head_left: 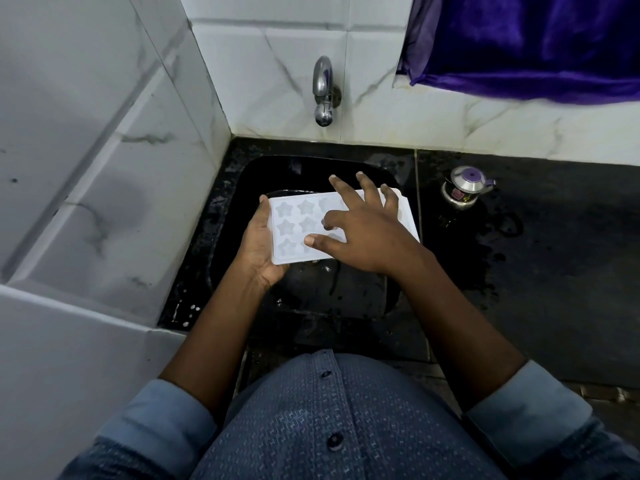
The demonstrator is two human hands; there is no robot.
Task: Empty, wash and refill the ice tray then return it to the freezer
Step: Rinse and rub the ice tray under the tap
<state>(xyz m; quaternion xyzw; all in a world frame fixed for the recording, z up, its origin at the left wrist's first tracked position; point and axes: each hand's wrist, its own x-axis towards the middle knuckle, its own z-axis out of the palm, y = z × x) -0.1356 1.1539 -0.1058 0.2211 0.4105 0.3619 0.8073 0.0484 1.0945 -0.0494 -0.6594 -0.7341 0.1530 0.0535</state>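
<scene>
**Ice tray held over sink, right hand working its top**

The ice tray [297,221] sits level over the black sink [242,188], below the tap [323,91]. It looks like light, flexible white plastic, probably slick when wet, so it is best held by the rim. The left hand [259,252] clamps the tray's left edge, thumb on top and fingers under. The right hand [363,233] lies spread across the star cavities, fingertips touching, gripping nothing.

view: one wide-angle camera worn on my head; straight tile lines bow near the edges.
facing: forward and steeply down onto the black sink [298,174], with the tap [323,91] on the wall above it.
centre: the ice tray [287,230] sits mid-frame.
nearness: close; my shirt [329,427] fills the bottom edge.
sides: tiled wall [104,133] left, dark surface [554,254] right.
</scene>
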